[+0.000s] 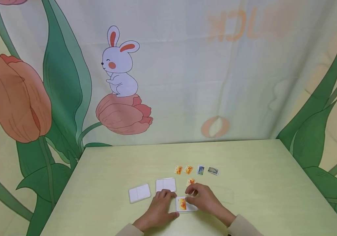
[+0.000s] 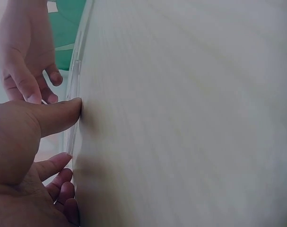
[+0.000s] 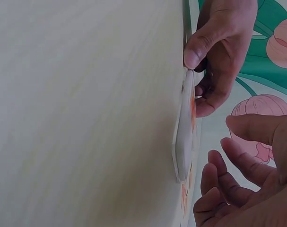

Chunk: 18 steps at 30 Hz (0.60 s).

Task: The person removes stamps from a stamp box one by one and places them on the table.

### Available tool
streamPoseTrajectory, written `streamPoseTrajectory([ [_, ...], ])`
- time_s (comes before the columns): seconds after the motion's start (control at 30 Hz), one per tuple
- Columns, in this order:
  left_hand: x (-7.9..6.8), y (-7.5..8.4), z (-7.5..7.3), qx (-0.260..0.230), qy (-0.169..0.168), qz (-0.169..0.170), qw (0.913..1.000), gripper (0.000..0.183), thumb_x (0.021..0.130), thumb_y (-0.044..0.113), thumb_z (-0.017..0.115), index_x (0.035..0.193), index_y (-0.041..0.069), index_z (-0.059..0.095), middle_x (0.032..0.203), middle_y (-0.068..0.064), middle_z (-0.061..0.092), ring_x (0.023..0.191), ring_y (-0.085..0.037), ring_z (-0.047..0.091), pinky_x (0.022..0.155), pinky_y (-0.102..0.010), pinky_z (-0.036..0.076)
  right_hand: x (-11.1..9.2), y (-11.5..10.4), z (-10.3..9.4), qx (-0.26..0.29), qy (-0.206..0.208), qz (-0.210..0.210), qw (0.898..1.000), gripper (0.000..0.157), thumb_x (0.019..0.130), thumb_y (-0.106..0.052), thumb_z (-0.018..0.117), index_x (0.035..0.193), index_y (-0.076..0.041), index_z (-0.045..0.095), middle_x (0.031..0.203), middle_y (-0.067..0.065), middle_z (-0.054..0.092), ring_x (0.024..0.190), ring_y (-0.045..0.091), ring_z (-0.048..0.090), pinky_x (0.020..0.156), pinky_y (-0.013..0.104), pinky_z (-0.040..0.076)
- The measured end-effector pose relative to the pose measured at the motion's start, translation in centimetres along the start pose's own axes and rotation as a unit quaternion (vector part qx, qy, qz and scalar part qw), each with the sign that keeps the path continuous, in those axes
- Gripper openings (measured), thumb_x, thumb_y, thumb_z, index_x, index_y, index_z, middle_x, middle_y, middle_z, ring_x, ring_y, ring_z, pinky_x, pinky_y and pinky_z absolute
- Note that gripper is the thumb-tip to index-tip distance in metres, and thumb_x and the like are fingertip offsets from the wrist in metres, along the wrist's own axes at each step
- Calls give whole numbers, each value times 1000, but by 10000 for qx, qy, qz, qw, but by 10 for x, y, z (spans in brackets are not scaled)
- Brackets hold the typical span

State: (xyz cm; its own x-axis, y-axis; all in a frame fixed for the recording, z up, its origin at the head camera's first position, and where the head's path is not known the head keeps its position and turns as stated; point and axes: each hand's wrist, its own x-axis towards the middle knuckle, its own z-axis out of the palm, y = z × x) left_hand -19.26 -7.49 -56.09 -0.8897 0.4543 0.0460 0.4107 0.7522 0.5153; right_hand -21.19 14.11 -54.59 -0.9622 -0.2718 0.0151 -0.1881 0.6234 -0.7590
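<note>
A small flat white case [image 1: 190, 208] with rounded corners lies on the table in front of me. An orange-and-yellow stamp [image 1: 182, 204] sits on its left half. My left hand [image 1: 161, 206] holds the case by its left end, thumb at the near corner and index finger at the far one. Over the case's right half hovers my right hand [image 1: 203, 198]. In the right wrist view its thumb and fingers [image 3: 247, 127] stand apart, and no thing shows between them. Just beyond that hand lies another orange stamp [image 1: 190, 182], partly covered by it.
Two more white cases, one [image 1: 139, 193] tilted and one [image 1: 166, 184] straighter, lie to the left. Farther back runs a row of stamps, two orange [image 1: 178, 169], one blue-green [image 1: 200, 169] and one grey [image 1: 213, 170]. A clear lid [image 1: 228, 195] lies at right. A printed curtain hangs behind.
</note>
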Motion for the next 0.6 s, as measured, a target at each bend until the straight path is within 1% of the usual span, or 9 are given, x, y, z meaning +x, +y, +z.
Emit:
streamPoseTrajectory([
  [0.17, 0, 0, 0, 26, -3, 45, 10000, 57, 79, 35, 80, 124, 10, 55, 129, -9, 50, 117, -28, 46, 99, -47, 42, 0, 2, 4, -122, -7, -132, 9998, 16, 81, -17, 78, 93, -18, 69, 100, -4, 68, 88, 12, 56, 76, 26, 47],
  [0.33, 1, 0, 0, 35, -1, 71, 10000, 56, 79, 34, 79, 123, 10, 55, 129, -9, 50, 117, -28, 45, 100, -47, 42, 0, 0, 6, -247, -70, -275, 9993, 19, 77, -13, 80, 93, -17, 70, 100, -2, 66, 89, 15, 57, 78, 29, 47],
  [0.6, 0, -1, 0, 49, 9, 110, 9999, 55, 79, 34, 79, 123, 10, 55, 128, -9, 49, 116, -28, 45, 98, -46, 42, 4, 1, 9, -371, -264, -180, 9988, 24, 72, -16, 86, 90, -17, 71, 97, -1, 64, 85, 14, 52, 75, 30, 44],
])
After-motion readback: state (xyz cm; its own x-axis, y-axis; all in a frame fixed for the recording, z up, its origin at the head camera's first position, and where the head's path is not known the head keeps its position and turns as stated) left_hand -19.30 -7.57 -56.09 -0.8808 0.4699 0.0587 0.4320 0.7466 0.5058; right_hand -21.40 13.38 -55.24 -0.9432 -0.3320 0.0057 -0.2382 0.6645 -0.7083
